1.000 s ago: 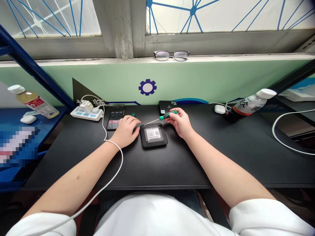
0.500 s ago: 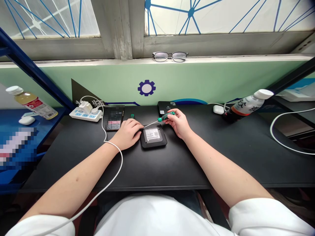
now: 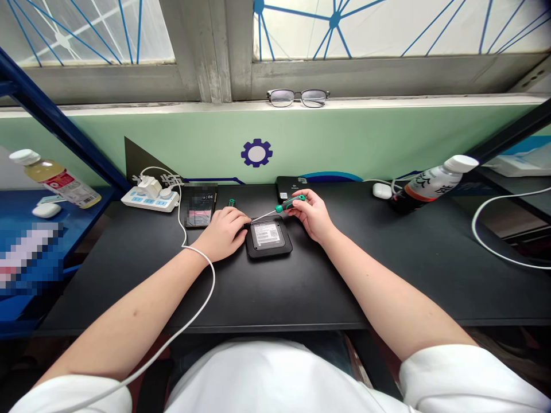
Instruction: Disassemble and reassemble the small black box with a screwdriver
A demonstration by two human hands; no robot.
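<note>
A square black device point(image 3: 282, 248) with a white label lies on the desk between my hands. My right hand point(image 3: 313, 217) is closed round the green-and-black handle of a screwdriver point(image 3: 290, 203). Its thin shaft slants down to the left and ends at the device's upper left corner, beside my left fingertips. My left hand point(image 3: 224, 232) rests at the device's left edge, fingers bent and close together. Something dark shows between its thumb and index finger, too small to name. Behind that hand a second green handle point(image 3: 231, 202) sticks out; its lower part is hidden.
A phone point(image 3: 201, 207) and a white power strip point(image 3: 150, 198) stand left. A white cable point(image 3: 210, 292) crosses my left forearm. Another black box point(image 3: 287, 186) lies behind the screwdriver. At right are a bottle point(image 3: 434, 183) and white earbud case point(image 3: 381, 191). Glasses point(image 3: 298, 98) rest on the ledge.
</note>
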